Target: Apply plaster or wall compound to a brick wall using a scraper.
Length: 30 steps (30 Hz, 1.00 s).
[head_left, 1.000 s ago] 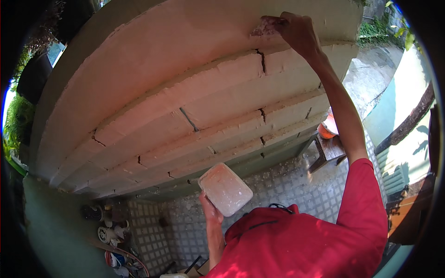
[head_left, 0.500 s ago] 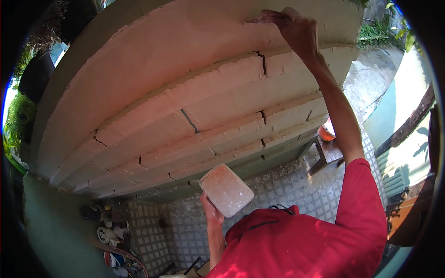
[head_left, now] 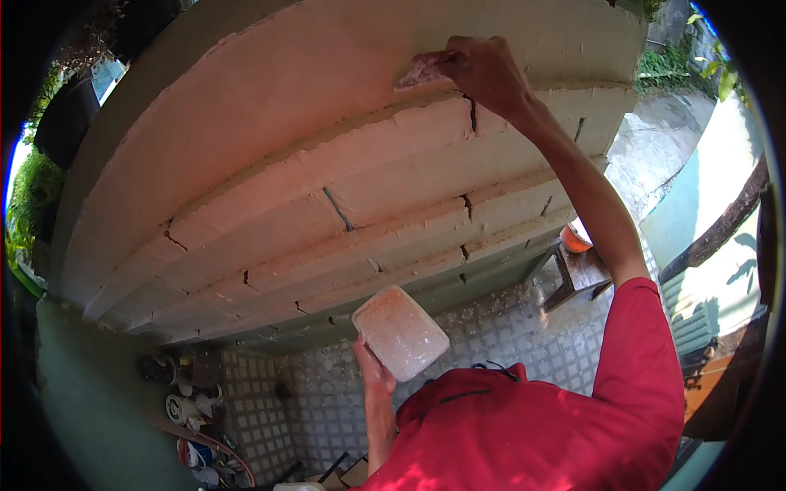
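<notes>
My right hand is raised to the upper part of a plastered wall, its fingers closed on a flat scraper. The scraper is smeared whitish and pink, and its edge lies against the smooth band above the top ledge. Lower down, my left hand grips a pale rectangular tub with rounded corners by its left side. White smears mark the tub. Part of the left fingers is hidden behind it.
Ledges and dark cracks run across the wall. A wooden stool bearing an orange bowl stands at the right on the spotted tiled floor. Cans and containers crowd the lower left. Dark pots sit at the upper left.
My right hand has moved left and slightly down along the wall with the scraper. My left hand and the tub have stayed almost still.
</notes>
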Each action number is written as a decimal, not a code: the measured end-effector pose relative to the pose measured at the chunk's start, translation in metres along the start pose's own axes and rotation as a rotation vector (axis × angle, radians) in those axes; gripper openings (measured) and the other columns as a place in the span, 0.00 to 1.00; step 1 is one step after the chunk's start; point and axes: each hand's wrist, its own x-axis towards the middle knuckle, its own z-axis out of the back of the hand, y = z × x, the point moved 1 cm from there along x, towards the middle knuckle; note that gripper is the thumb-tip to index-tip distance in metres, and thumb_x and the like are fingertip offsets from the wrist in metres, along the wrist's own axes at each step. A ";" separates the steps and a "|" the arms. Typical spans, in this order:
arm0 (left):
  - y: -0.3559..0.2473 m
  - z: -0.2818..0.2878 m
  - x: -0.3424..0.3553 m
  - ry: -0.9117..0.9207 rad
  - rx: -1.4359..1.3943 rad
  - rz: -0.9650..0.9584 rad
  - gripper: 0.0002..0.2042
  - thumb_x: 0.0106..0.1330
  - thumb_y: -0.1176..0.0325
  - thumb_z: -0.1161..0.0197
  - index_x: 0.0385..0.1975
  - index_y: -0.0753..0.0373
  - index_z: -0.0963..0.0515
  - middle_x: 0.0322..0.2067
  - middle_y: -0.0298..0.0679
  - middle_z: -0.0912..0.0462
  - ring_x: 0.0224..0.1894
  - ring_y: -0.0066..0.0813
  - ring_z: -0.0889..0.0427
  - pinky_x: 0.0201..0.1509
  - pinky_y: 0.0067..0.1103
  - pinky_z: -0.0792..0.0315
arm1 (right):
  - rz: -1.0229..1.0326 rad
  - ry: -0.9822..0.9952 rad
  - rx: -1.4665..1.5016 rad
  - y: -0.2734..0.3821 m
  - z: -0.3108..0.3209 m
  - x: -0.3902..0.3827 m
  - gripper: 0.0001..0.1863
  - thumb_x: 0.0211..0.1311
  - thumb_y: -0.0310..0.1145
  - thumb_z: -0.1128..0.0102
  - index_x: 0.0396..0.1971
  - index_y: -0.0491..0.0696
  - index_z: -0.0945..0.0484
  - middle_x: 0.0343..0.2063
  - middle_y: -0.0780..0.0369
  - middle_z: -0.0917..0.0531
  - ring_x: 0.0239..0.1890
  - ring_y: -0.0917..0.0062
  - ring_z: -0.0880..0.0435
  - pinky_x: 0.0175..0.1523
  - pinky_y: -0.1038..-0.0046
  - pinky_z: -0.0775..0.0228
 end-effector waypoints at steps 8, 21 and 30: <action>0.000 0.009 -0.006 -0.022 -0.004 0.019 0.24 0.67 0.51 0.56 0.56 0.59 0.29 0.51 0.36 0.21 0.52 0.34 0.21 0.56 0.30 0.26 | -0.067 -0.209 -0.023 0.010 0.008 0.014 0.06 0.55 0.31 0.34 0.30 0.45 0.16 0.19 0.55 0.17 0.20 0.66 0.17 0.27 0.71 0.24; -0.005 0.016 -0.004 0.007 0.031 0.034 0.23 0.68 0.53 0.57 0.55 0.60 0.28 0.50 0.36 0.20 0.51 0.33 0.20 0.56 0.29 0.26 | -0.035 -0.184 -0.337 0.012 -0.039 -0.063 0.24 0.54 0.26 0.39 0.54 0.57 0.21 0.15 0.55 0.21 0.19 0.61 0.18 0.25 0.61 0.26; -0.009 0.020 -0.009 -0.002 0.042 0.046 0.23 0.68 0.53 0.56 0.55 0.60 0.28 0.49 0.35 0.20 0.51 0.32 0.20 0.56 0.29 0.26 | -0.201 0.066 -0.497 0.036 -0.042 -0.071 0.21 0.56 0.30 0.39 0.52 0.59 0.20 0.25 0.54 0.17 0.24 0.56 0.17 0.29 0.59 0.24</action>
